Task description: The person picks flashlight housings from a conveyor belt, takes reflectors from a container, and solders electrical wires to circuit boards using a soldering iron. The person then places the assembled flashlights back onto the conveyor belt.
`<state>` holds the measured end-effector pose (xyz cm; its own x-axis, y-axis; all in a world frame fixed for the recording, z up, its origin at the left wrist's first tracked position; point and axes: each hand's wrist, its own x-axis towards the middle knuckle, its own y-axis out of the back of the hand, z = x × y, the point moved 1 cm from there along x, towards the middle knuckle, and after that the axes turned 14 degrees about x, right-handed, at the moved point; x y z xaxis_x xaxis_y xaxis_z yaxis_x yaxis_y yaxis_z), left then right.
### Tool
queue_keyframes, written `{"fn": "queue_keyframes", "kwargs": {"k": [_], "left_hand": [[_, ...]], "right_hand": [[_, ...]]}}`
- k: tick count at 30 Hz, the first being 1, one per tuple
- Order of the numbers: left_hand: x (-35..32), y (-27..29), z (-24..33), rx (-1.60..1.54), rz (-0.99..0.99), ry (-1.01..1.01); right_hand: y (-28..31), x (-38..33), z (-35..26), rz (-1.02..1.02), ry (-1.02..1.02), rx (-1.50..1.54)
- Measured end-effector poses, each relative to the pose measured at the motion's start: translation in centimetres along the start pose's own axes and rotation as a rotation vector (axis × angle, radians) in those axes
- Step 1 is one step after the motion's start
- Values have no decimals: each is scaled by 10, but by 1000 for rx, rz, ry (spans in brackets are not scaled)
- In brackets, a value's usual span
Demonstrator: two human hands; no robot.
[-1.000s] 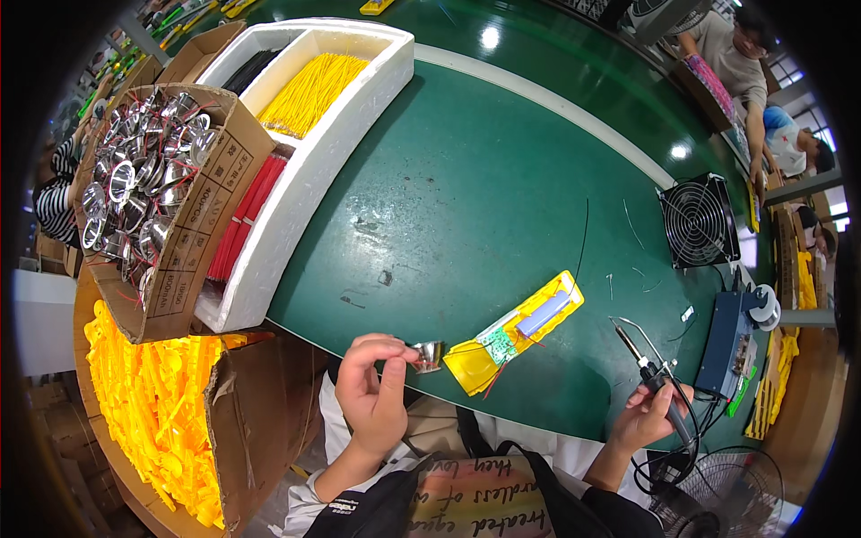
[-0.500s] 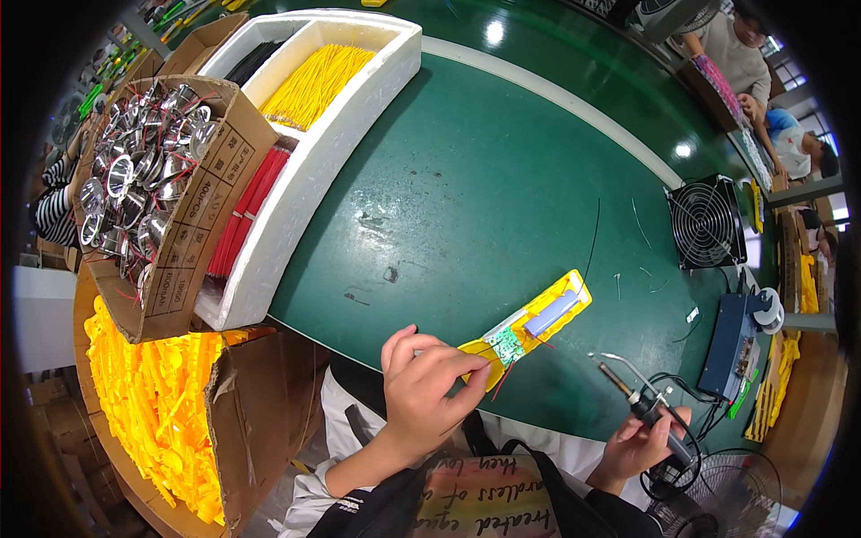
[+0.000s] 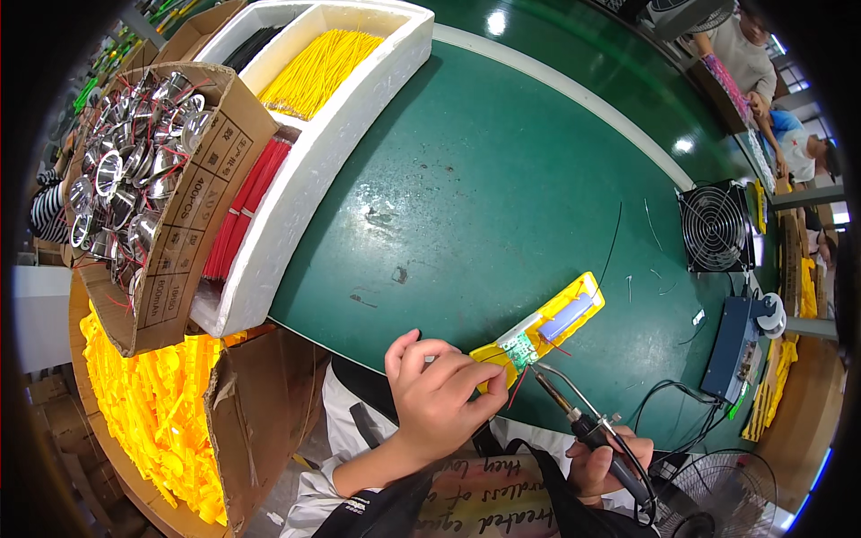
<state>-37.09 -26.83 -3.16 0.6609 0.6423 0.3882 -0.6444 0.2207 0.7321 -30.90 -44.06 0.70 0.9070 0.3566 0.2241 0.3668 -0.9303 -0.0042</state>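
A yellow plastic casing [image 3: 587, 285] lies tilted near the table's front edge. Inside it sit a blue-violet cylindrical battery [image 3: 567, 317] and a small green circuit board [image 3: 520, 350], with thin red and dark wires around them. My left hand [image 3: 439, 387] is closed at the casing's near end, thumb and forefinger pinched over it; whether a thin wire is also between them is hard to see. My right hand [image 3: 610, 462] grips a soldering iron [image 3: 587, 430] with a curved metal feed tube alongside. The iron's tip is at the lower edge of the board.
A white foam box [image 3: 359, 117] holds yellow, black and red wires. Beside it a carton [image 3: 193, 206] is full of silver reflector cups, above a bin of yellow plastic parts [image 3: 148, 421]. At right stand a black fan [image 3: 715, 227] and a blue soldering station [image 3: 728, 345]. Wire scraps dot the green table.
My right hand has brought the soldering iron leftward to the circuit board. In the picture, the casing and my left hand sit slightly further right, as do the table items.
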Motion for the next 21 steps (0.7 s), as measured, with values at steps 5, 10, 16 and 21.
{"fn": "queue_keyframes", "kwargs": {"k": [5,10,16,21], "left_hand": [[1,1,0,-17,-6,-4],[1,1,0,-21,-2,-6],[1,1,-1,-26,-8,-1],[1,1,-1,-27,-9,-7]], "right_hand": [[7,-1,-1,-106,-47,-56],[-8,-2,6,48,57,-65],[-11,-1,6,61,33,-81],[-5,-1,3,16,11,-75]]}}
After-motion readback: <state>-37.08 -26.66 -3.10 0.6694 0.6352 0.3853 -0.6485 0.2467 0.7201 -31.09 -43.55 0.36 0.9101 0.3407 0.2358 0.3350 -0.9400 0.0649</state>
